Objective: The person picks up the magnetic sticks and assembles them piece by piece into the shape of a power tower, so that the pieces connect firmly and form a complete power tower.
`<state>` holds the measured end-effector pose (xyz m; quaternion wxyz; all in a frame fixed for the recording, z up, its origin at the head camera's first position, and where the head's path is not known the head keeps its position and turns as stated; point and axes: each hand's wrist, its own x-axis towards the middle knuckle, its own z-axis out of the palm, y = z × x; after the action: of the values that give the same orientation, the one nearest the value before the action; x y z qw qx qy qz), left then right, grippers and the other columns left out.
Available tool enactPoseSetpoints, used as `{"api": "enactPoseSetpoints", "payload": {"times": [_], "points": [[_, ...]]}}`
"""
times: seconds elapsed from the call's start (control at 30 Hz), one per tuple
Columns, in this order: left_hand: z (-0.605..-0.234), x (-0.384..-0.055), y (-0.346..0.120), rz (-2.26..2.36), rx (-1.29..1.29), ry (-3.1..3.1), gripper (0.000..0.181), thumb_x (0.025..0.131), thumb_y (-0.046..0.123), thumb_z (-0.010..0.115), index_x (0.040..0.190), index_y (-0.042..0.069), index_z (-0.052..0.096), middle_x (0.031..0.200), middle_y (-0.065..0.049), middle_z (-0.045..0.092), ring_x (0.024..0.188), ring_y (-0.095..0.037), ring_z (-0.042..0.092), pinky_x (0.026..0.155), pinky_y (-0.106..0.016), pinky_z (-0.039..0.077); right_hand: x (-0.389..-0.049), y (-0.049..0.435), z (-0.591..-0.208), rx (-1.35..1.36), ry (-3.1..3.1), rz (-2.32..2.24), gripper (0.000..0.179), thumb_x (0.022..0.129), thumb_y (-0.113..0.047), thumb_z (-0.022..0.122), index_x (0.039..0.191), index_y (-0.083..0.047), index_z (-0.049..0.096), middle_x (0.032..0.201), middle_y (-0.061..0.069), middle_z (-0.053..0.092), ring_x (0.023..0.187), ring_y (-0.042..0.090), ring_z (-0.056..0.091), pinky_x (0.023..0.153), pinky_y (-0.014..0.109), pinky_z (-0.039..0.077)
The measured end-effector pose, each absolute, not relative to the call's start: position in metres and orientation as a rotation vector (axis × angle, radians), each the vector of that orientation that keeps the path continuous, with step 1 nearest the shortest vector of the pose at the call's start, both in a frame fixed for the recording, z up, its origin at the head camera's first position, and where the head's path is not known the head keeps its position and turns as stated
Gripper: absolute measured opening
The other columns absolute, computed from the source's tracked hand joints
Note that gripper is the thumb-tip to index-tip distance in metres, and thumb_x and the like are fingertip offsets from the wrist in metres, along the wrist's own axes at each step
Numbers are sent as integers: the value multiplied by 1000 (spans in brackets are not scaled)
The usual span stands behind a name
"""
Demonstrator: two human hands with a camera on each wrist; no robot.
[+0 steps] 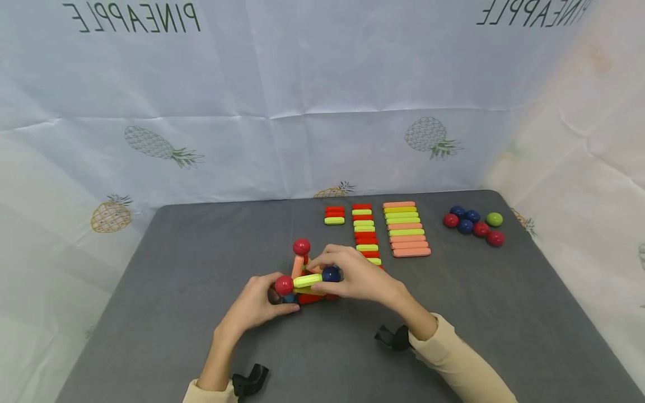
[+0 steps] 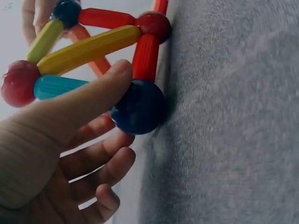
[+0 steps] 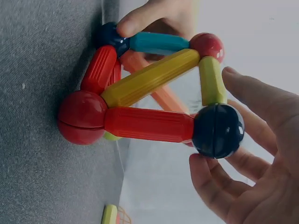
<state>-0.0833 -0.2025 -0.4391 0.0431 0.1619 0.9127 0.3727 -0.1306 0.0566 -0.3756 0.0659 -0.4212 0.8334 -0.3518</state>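
Observation:
A frame built of magnetic sticks and balls (image 1: 307, 280) stands on the grey table in front of me, with red, yellow, lime, teal and peach sticks between red and blue balls. My left hand (image 1: 254, 305) pinches a lower blue ball (image 2: 140, 109), thumb over its top and fingertips behind it. At an upper corner, my right hand (image 1: 355, 274) holds a dark blue ball (image 3: 219, 130) between thumb and fingers. A lime stick (image 3: 212, 81) joins this ball to an upper red ball (image 3: 207, 46). Fingers hide part of the frame's far side in the head view.
Behind my right hand lie rows of short red and lime sticks (image 1: 364, 223) and longer peach and lime sticks (image 1: 409, 238). Loose blue, red and green balls (image 1: 481, 229) sit at the back right. A pineapple-print cloth (image 1: 302, 151) hangs behind the table.

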Motion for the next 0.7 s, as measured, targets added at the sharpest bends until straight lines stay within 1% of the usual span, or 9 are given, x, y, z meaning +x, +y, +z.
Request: {"api": "enactPoseSetpoints", "payload": {"times": [0.1, 0.23, 0.3, 0.37, 0.43, 0.5, 0.6, 0.7], "points": [[-442, -84, -202, 1140, 391, 2863, 34, 75, 25, 92, 98, 10, 73, 74, 4, 66, 63, -1, 56, 61, -20, 51, -128, 58, -374, -1237, 2478, -1078, 34, 89, -27, 81, 120, -13, 75, 99, -3, 67, 86, 5, 58, 72, 21, 54], [-445, -85, -201, 1190, 248, 2980, 23, 77, 16, 90, 91, 6, 75, 76, -1, 72, 63, -5, 64, 62, -21, 55, -120, 57, -372, -1210, 2376, -1158, 36, 89, -21, 81, 123, -12, 73, 108, -1, 71, 90, 5, 64, 81, 27, 60], [-447, -87, -200, 1242, 211, 3004, 20, 81, 13, 87, 95, 3, 76, 81, -6, 76, 66, -9, 69, 63, -22, 56, -116, 55, -371, -1223, 2306, -1193, 37, 89, -19, 80, 124, -10, 72, 115, 1, 72, 92, 4, 67, 84, 29, 61], [-448, -88, -201, 1281, 217, 2996, 22, 84, 12, 83, 102, 2, 77, 88, -9, 78, 72, -13, 72, 64, -21, 56, -113, 54, -370, -1258, 2244, -1200, 37, 91, -20, 78, 126, -8, 71, 120, 4, 71, 92, 4, 69, 85, 28, 61], [-449, -89, -203, 1302, 262, 2941, 27, 88, 12, 80, 112, 2, 75, 99, -11, 79, 80, -17, 75, 66, -21, 56, -110, 52, -369, -1297, 2192, -1198, 37, 92, -20, 77, 127, -7, 70, 123, 5, 71, 93, 3, 70, 86, 27, 61], [-450, -88, -207, 1257, 365, 2873, 37, 90, 12, 77, 125, 1, 71, 111, -13, 77, 89, -20, 75, 68, -22, 56, -109, 51, -368, -1342, 2162, -1223, 34, 94, -18, 75, 125, -7, 71, 121, 6, 73, 93, 1, 71, 85, 23, 60], [-449, -86, -215, 1149, 529, 2750, 58, 90, 14, 75, 143, 0, 57, 131, -17, 69, 107, -27, 70, 78, -27, 58, -113, 54, -366, -1398, 2189, -1392, 26, 93, -12, 75, 118, -6, 74, 107, 6, 77, 83, 2, 71, 76, 23, 61], [-446, -84, -219, 1073, 599, 2643, 82, 87, 28, 77, 156, 3, 40, 149, -17, 56, 125, -30, 60, 89, -32, 57, -131, 59, -362, -1352, 2397, -1606, 19, 90, -7, 76, 109, -6, 77, 93, 5, 78, 74, 6, 70, 68, 24, 60]]}}
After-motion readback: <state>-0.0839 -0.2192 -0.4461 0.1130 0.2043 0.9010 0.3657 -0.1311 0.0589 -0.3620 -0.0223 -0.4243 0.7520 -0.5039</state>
